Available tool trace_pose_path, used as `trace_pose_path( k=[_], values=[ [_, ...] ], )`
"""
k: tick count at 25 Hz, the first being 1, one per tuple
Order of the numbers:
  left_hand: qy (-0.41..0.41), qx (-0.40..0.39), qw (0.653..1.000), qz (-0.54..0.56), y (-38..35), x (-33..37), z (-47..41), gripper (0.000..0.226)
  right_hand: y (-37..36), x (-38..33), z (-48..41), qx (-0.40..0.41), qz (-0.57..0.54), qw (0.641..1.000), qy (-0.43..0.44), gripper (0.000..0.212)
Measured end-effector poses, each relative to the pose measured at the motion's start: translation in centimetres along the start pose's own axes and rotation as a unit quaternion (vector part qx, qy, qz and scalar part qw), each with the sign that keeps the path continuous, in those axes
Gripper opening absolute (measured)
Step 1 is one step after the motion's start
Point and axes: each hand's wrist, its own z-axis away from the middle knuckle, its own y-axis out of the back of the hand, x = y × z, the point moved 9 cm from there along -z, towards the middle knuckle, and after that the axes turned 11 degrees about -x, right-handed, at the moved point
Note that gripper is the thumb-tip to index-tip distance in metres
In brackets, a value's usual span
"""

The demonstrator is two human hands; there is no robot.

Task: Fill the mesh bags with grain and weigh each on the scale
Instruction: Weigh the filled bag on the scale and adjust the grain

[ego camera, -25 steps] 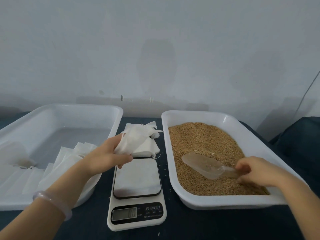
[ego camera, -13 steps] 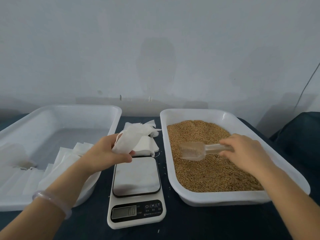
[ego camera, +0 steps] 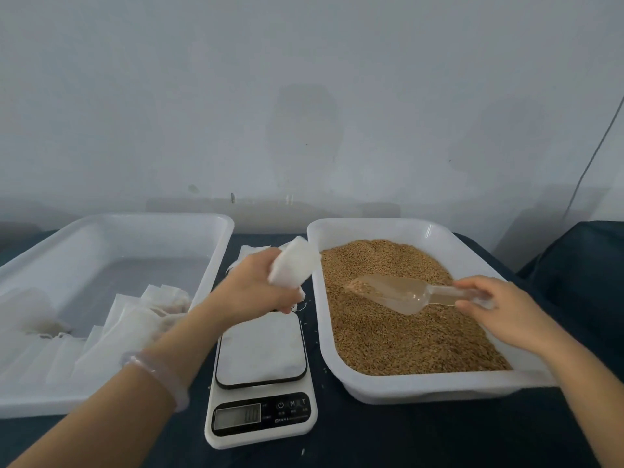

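A: Left hand (ego camera: pixel 256 288)?
B: Fingers curled round one white mesh bag (ego camera: pixel 293 265), held above the far edge of the scale (ego camera: pixel 261 376).
A: Right hand (ego camera: pixel 496 309)?
B: Pinches the handle of a clear scoop (ego camera: pixel 398 292), a little grain (ego camera: pixel 405 332) at its tip, over the grain tray (ego camera: pixel 422 386).
A: Scale?
B: On the desk (ego camera: pixel 371 440), between both trays.
A: Other bags (ego camera: pixel 135 319)?
B: Lying flat in the left tray (ego camera: pixel 135 221).

The scale (ego camera: pixel 261 380) carries the only writing in view. Its grey display (ego camera: pixel 238 416) shows digits that look like 0.0, though they are blurred. On the dark panel (ego camera: pixel 270 425) beside the display stand a power symbol (ego camera: pixel 280 405) and the letters M and T. The fine print beneath them is too small to read.
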Motion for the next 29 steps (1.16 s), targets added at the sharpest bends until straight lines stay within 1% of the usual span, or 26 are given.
trace_pose_path(
  k=[3, 5, 8, 10, 14, 18, 24, 26, 29],
  values=[
    [0.01, 0.009, 0.997, -0.079, -3.2, 1.2, -2.5, 0.04, 2.7, 1.0, 1.8, 0.021, -0.029, 0.999, -0.012, 0.033],
    [0.007, 0.012, 0.993, -0.12, -5.0, 1.3, -3.8, 0.045, 5.0, 1.2, 2.9, 0.043, -0.049, 0.998, -0.005, 0.029],
    [0.014, 0.037, 0.991, -0.127, -6.0, 0.9, -4.9, 0.041, 8.5, 0.6, 4.3, 0.08, -0.051, 0.995, 0.016, 0.03],
    [0.014, 0.039, 0.991, -0.129, -6.3, 1.0, -5.3, 0.039, 10.3, -0.2, 4.5, 0.094, -0.042, 0.994, 0.032, 0.032],
    [-0.002, 0.041, 0.99, -0.135, -7.3, 1.4, -5.5, 0.039, 11.2, -1.7, 3.9, 0.066, -0.032, 0.996, 0.046, 0.031],
    [-0.032, 0.054, 0.989, -0.136, -8.0, 1.8, -5.5, 0.034, 11.6, -4.2, 3.0, 0.037, 0.027, 0.997, 0.056, 0.031],
    [-0.039, 0.056, 0.987, -0.145, -8.6, 1.8, -5.7, 0.034, 13.9, -8.6, 2.8, 0.076, 0.18, 0.978, 0.074, 0.03],
    [-0.042, 0.061, 0.987, -0.142, -8.5, 1.8, -5.7, 0.033, 13.9, -9.4, 2.8, 0.08, 0.196, 0.974, 0.08, 0.032],
    [-0.045, 0.064, 0.987, -0.141, -8.5, 1.7, -5.5, 0.032, 13.5, -9.7, 2.9, 0.079, 0.191, 0.975, 0.084, 0.033]
  ],
)
